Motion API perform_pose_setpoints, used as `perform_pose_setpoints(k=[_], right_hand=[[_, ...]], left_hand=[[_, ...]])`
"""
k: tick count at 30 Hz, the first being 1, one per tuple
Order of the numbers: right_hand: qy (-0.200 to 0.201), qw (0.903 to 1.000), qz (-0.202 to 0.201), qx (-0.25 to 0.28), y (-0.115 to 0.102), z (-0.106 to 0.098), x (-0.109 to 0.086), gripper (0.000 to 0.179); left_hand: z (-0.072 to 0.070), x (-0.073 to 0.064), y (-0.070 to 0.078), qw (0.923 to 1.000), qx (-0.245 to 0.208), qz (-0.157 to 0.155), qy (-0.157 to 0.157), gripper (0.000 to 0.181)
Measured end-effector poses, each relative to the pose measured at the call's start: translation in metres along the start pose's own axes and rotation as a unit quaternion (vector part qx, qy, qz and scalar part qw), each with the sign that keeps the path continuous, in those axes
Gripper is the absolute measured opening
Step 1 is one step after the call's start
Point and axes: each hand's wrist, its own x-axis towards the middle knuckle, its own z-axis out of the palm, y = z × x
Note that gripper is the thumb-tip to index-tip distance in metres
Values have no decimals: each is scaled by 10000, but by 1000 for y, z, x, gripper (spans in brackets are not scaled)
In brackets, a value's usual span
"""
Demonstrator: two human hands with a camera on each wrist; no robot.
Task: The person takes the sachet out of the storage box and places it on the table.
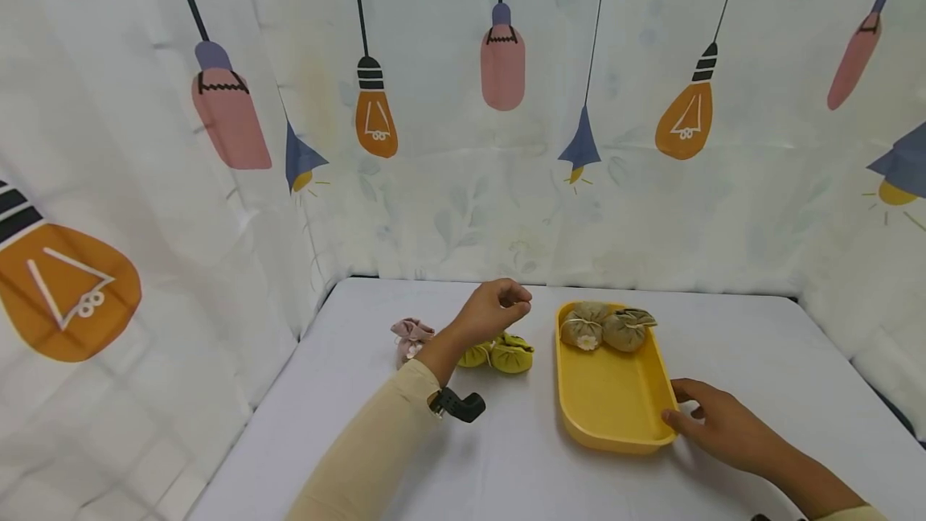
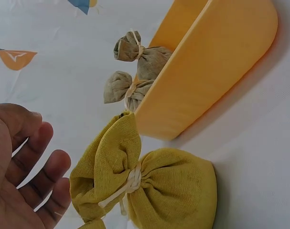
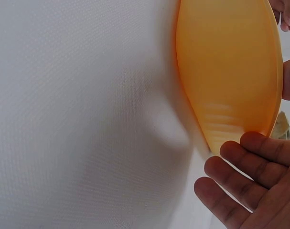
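A person's left hand (image 1: 488, 312) is raised over the worktop (image 1: 499, 457), holding nothing, its fingers loosely bent with a narrow space between them and the thumb. Just below that hand, on the near side, sit two yellow-green cloth pouches (image 1: 511, 355); the left wrist view shows one close beside the fingertips, plump and ribbed, its neck gathered with a cream cord (image 2: 134, 180). To the left of the hand, on the other side of the forearm, is a dusty-pink pouch (image 1: 412, 336), partly hidden. A black device (image 1: 459, 404) is strapped at the wrist, below a beige sleeve (image 1: 369, 449). To the right of the left hand lies a yellow tray (image 1: 615, 392), and the right hand (image 1: 723, 424) grips its right side near the closest corner, thumb over the rim and fingers against the outer wall. Inside the tray, at the end farthest from the right hand, two olive-grey pouches (image 1: 626, 331) rest side by side, the left one bearing a white flower (image 1: 587, 342). Beyond both hands hangs a pale curtain (image 1: 463, 256) printed with pictures rather than words: orange bulbs, pink lamps and blue shades on dark cords.
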Motion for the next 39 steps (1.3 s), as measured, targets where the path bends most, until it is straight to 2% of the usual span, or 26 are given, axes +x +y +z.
perform_pose_setpoints(k=[7, 23, 34, 39], right_hand=[[-16, 10000, 42, 27, -1, 0, 0, 72], [-72, 9997, 192, 123, -3, -1, 0, 73], [-55, 9998, 134, 124, -1, -1, 1, 72], [-64, 9998, 150, 152, -1, -1, 1, 72]], left_hand=[[8, 6, 3, 10000, 39, 41, -59, 16], [32, 23, 13, 9990, 302, -241, -208, 17], [46, 37, 15, 9980, 458, -110, -425, 19], [49, 43, 21, 9964, 632, -40, -562, 17]])
